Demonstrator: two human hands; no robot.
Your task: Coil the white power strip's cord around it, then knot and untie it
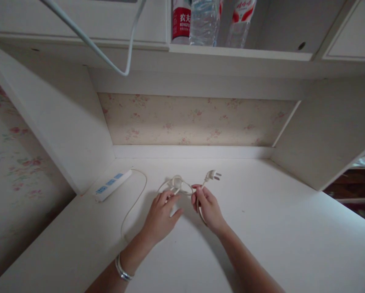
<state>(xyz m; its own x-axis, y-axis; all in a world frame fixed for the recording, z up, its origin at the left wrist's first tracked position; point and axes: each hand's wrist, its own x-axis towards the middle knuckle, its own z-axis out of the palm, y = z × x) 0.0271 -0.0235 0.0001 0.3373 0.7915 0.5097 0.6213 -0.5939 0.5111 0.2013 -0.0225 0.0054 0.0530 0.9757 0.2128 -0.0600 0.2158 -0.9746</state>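
Note:
A white power strip [113, 186] with blue socket faces lies at the left of the white desk. Its thin cord [133, 206] curves toward me and passes under my left forearm. In the middle sits a loosely tangled part of a white cord [177, 182]. My left hand [161, 215] is at the near edge of this tangle, thumb held apart from the fingers; its fingertips seem to touch the loops. My right hand [208, 205] pinches the cord just below a white plug [212, 175], whose metal prongs point right. A cord loop hangs beside that palm.
Above the desk runs a shelf [240, 49] with several plastic bottles [204, 24]. A pale bent rod or cable [109, 61] hangs at the upper left. Side panels [57, 110] flank the desk, and floral wallpaper [197, 120] covers the back.

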